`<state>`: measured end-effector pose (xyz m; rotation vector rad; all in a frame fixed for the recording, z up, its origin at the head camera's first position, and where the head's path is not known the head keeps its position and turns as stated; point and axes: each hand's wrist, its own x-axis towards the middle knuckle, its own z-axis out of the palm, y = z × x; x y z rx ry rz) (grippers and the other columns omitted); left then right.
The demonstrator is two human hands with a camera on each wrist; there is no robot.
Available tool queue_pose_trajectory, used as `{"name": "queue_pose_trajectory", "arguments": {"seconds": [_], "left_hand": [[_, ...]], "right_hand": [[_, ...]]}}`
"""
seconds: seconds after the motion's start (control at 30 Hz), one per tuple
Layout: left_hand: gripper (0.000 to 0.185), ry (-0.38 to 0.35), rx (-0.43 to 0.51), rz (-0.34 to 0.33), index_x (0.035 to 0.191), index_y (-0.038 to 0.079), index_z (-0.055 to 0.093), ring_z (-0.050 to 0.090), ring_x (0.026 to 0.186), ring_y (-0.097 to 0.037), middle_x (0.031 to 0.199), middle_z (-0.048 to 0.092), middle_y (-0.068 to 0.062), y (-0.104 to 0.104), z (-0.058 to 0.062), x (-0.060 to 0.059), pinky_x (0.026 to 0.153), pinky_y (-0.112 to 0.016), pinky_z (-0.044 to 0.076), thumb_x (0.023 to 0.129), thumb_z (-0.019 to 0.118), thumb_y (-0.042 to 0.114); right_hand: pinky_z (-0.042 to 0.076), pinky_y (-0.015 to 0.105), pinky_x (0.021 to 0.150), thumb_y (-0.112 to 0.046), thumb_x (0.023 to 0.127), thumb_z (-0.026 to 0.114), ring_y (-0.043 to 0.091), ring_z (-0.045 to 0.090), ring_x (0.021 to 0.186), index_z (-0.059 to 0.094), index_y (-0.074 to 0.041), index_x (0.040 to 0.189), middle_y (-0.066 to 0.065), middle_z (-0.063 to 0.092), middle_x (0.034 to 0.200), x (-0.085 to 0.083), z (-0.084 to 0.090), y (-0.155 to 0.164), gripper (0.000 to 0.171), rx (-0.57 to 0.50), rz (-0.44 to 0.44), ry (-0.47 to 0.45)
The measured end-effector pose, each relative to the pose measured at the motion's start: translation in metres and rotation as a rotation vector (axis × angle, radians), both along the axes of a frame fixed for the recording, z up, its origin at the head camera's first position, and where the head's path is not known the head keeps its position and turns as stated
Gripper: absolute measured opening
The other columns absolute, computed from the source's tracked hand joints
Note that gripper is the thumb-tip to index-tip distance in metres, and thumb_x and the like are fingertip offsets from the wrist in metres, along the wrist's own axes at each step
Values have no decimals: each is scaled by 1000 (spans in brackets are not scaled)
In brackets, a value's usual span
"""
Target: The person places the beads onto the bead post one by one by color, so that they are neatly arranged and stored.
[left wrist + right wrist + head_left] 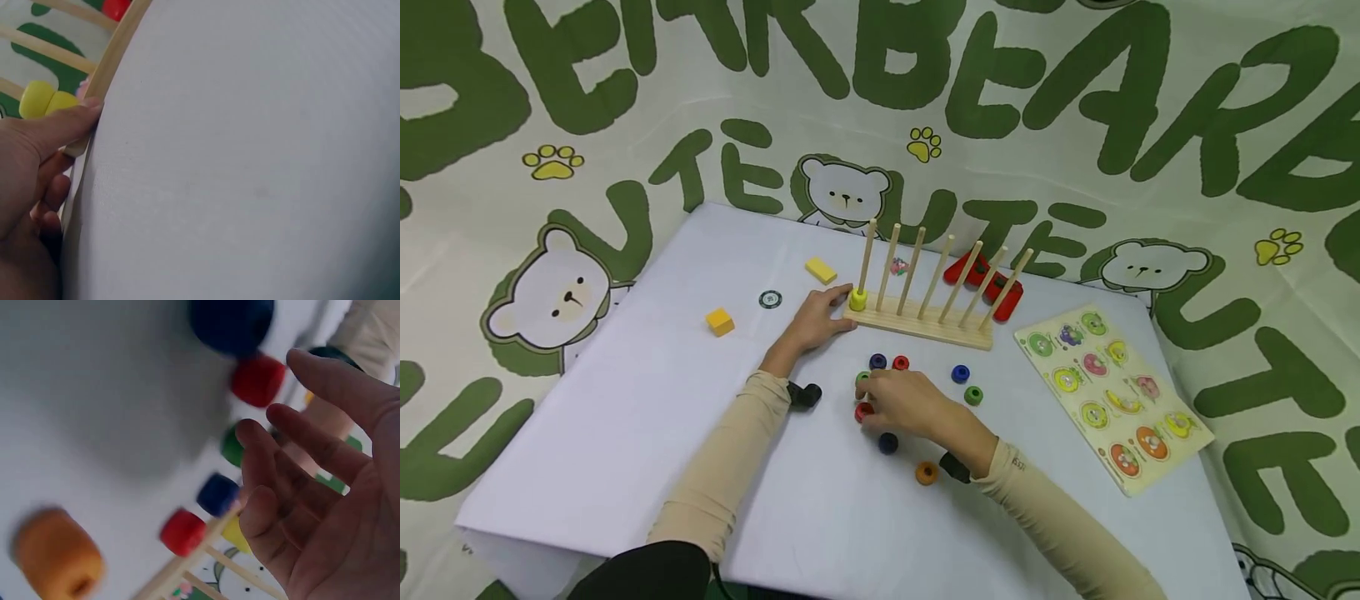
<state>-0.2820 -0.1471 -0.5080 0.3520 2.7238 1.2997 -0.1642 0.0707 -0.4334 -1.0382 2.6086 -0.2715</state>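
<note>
A wooden peg rack with several upright pegs stands mid-table, one yellow ring at the foot of its leftmost peg. My left hand rests against the rack's left end; in the left wrist view its thumb presses the base edge beside the yellow ring. My right hand hovers palm-down over loose rings, touching a green ring and a red ring. The right wrist view shows that hand with relaxed fingers, holding nothing, above a red ring and a green ring.
More rings lie in front of the rack: dark blue, red, blue, green, dark blue, orange. A fruit puzzle board lies right; two yellow blocks, a round token left; red toy behind.
</note>
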Motion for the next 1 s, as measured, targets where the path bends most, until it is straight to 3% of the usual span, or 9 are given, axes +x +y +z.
{"name": "queue_pose_trajectory", "arguments": {"seconds": [0.2,0.37,0.57,0.73,0.87,1.0], "left_hand": [[77,-5,-3,7,163,7,43,47,145,-42,156,53,-26,2,5,-3,125,-56,35,96,81,18],[78,-13,-7,6,164,7,43,46,146,-43,156,52,-27,2,2,-3,125,-57,34,97,80,19],[78,-25,-20,2,164,8,43,45,148,-43,157,52,-27,2,-3,-4,126,-58,33,97,80,20],[78,-35,-21,5,164,8,42,44,149,-43,159,50,-27,2,-4,-4,127,-58,31,97,80,20],[79,-35,-8,11,164,9,43,46,147,-43,160,49,-27,2,-4,-2,126,-58,33,96,81,19],[79,-15,-7,5,163,8,44,48,145,-43,158,51,-27,4,-4,-3,125,-57,35,95,82,20]], "right_hand": [[49,26,66,-28,95,84,8,55,78,76,-19,114,-7,66,97,5,-10,2,22,3,-6,34],[49,26,64,-27,97,81,9,56,77,78,-18,119,-4,66,101,1,-1,7,24,-67,-26,50],[56,29,70,-19,97,80,18,67,86,76,-9,127,5,72,115,-26,39,17,31,-330,-157,178],[52,29,64,-17,98,80,21,62,79,73,-6,128,9,72,122,-60,78,21,33,-519,-303,360],[47,30,60,-17,99,79,21,58,76,72,-6,132,11,70,120,-82,99,19,35,-582,-353,487],[45,30,58,-18,101,75,20,57,76,71,-6,133,10,69,122,-96,106,16,34,-589,-380,506]]}}
